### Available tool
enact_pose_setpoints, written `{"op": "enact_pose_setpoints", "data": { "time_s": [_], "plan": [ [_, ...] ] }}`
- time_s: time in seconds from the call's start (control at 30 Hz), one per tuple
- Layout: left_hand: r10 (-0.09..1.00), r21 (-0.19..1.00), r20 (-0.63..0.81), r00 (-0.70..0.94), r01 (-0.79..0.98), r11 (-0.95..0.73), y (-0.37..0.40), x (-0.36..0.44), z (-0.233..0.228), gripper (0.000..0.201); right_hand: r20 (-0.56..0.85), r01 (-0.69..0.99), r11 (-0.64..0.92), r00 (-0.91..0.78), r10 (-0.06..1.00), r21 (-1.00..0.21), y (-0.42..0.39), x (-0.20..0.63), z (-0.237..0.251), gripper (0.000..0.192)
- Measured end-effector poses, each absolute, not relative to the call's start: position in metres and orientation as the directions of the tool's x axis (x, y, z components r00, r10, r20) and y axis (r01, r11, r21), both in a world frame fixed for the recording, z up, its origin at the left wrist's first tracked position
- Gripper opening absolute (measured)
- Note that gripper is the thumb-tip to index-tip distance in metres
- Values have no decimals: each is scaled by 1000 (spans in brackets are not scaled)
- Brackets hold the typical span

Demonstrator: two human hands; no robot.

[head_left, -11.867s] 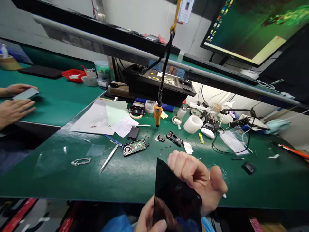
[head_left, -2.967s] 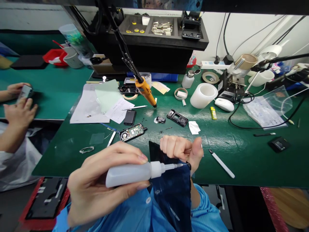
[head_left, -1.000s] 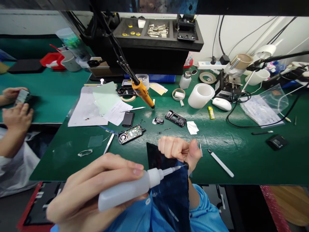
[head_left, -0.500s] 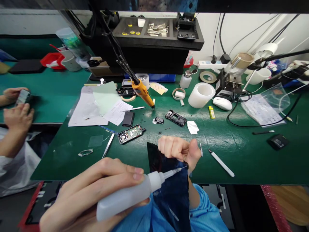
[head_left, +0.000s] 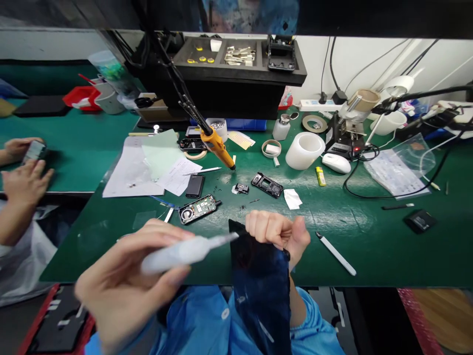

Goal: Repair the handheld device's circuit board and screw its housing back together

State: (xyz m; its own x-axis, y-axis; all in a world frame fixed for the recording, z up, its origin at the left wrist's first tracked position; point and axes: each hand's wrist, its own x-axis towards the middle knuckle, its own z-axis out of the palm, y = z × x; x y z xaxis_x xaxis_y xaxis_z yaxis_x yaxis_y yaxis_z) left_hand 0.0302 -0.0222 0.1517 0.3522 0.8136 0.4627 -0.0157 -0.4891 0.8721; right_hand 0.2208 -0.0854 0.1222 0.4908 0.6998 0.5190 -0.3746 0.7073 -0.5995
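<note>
Squeeze bottle [head_left: 177,252] sits in my left hand [head_left: 125,286], fingers wrapped along its white body and thumb pressing underneath, the thin nozzle aimed right toward the dark cloth [head_left: 260,286]. I hold it low over the near edge of the green bench [head_left: 369,246] so the tip can meet the fabric without dripping on the parts laid out farther back. My right hand [head_left: 279,234] is balled into a fist, pinching the cloth's upper corner so the rest hangs down over my blue sleeve [head_left: 207,320]; gripped that way, one taut corner is offered to the nozzle.

Half a second ago the tip touched the cloth right at my right thumb; now the bottle has pulled back to the left and blurs with motion, its nozzle ending just short of the cloth's left edge. My right fist has hardly shifted.

Behind my hands lie an opened device [head_left: 197,209] showing its board and a white stylus [head_left: 335,253] near the front edge. At the far left another person's hands [head_left: 22,172] work on a small device
</note>
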Motion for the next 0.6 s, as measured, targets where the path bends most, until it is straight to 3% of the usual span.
{"op": "enact_pose_setpoints", "data": {
  "time_s": [0.07, 0.17, 0.3, 0.43, 0.6],
  "plan": [
    [871, 903, 422, 252, -28, -429, -16, 40, 132, 28, 548, -309, 700, 452, 704, -644, -91, 232, 127, 71],
    [896, 939, 318, 310, 26, -343, -9, 63, 96, 39, 599, -199, 712, 418, 683, -674, -100, 249, 136, 72],
    [761, 905, 334, 556, 36, -423, -5, 105, 54, 14, 653, -63, 733, 407, 638, -677, -111, 263, 152, 74],
    [662, 902, 289, 692, 35, -431, -7, 144, 30, 10, 689, 97, 706, 345, 637, -701, -120, 272, 170, 80],
    [618, 887, 242, 748, 87, -453, -13, 170, 23, 15, 682, 261, 631, 249, 687, -731, -148, 296, 176, 82]
  ]
}}
